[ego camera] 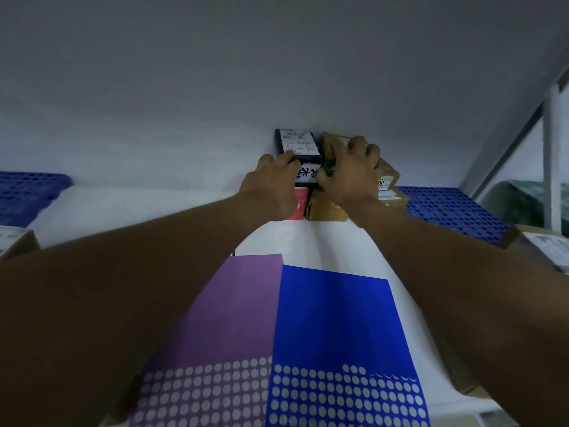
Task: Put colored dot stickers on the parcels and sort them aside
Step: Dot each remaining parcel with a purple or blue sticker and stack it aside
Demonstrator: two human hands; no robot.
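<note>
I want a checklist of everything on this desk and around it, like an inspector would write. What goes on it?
Surface: white table, pushed up to a pale wall.
Job's things: purple sticker sheet and blue sticker sheet lie side by side near the person, many dots already peeled off at the near end. A stack of parcels stands at the wall: black-and-white box on top, red parcel and brown boxes beside and below.
Clutter: blue perforated trays at far left and far right; cardboard boxes at both table edges.
Hands: left hand grips the black-and-white box; right hand holds the brown box next to it.
Cables: nothing seen.
Surroundings: window frame at right.
</note>
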